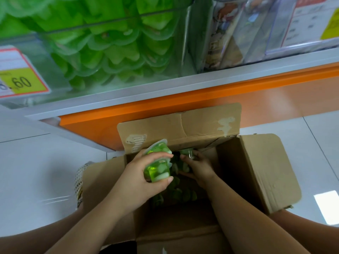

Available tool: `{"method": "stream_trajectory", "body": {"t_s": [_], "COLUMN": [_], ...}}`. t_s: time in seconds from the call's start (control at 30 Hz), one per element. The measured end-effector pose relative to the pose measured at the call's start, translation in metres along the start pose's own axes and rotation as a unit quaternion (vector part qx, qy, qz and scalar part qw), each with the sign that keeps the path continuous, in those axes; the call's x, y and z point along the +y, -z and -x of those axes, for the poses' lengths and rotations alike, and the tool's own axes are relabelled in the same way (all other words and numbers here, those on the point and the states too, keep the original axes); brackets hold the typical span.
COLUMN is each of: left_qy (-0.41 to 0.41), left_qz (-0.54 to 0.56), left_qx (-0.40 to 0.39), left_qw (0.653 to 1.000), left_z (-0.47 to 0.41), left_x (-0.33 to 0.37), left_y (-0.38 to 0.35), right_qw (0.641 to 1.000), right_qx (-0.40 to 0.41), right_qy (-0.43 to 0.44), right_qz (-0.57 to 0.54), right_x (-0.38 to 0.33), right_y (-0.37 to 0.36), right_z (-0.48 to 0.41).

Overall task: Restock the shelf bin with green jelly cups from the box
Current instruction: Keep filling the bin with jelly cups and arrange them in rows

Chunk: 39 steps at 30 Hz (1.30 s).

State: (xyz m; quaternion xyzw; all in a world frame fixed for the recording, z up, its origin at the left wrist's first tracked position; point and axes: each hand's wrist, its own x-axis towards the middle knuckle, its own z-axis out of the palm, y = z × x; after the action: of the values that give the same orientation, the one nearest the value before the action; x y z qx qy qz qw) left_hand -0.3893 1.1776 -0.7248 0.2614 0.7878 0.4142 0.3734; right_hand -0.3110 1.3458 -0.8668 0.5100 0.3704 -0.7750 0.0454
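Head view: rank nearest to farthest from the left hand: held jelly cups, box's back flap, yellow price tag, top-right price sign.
1. jelly cups: gripped in the left hand.
2. back flap: just beyond, at the far edge of the box.
3. yellow price tag: up left, on the shelf bin.
4. price sign: top right, farthest.

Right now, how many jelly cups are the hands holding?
3: the left hand grips an upper cup and a lower cup; the right hand pinches a third cup inside the box. Others may be hidden.
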Motion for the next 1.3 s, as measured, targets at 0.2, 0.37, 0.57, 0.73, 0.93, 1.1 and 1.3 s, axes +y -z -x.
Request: {"method": "stream_trajectory", "body": {"t_s": [0.2, 0.37, 0.57, 0.73, 0.93, 1.1, 1.3], "left_qy": [-0.042, -0.077, -0.129, -0.203, -0.271, -0.291, -0.303], "left_qz": [-0.044, -0.06, -0.091, -0.072, -0.009, -0.031, -0.173], "left_qx": [0.019, 0.039, 0.072, 0.108, 0.186, 0.223, 0.306], "left_qw": [0.998, 0.994, 0.985, 0.97, 0.945, 0.93, 0.886], "left_z": [0.005, 0.023, 0.059, 0.084, 0.11, 0.115, 0.101], "left_x": [0.016, 0.037, 0.079, 0.109, 0.149, 0.175, 0.196], "left_y": [0.001, 0.007, 0.021, 0.041, 0.067, 0.095, 0.141], "right_qw": [0.994, 0.983, 0.944, 0.905, 0.845, 0.761, 0.64], "right_qx": [-0.037, -0.07, -0.099, -0.12, -0.131, -0.104, 0.006], "right_qy": [0.094, 0.162, 0.284, 0.372, 0.459, 0.544, 0.649], "right_qz": [0.038, 0.044, 0.138, 0.17, 0.242, 0.34, 0.412], "right_x": [-0.023, -0.039, -0.067, -0.094, -0.142, -0.188, -0.223], "right_y": [-0.003, -0.002, -0.014, -0.032, -0.066, -0.093, -0.118], "right_z": [0.057, 0.11, 0.177, 0.236, 0.309, 0.347, 0.35]}}
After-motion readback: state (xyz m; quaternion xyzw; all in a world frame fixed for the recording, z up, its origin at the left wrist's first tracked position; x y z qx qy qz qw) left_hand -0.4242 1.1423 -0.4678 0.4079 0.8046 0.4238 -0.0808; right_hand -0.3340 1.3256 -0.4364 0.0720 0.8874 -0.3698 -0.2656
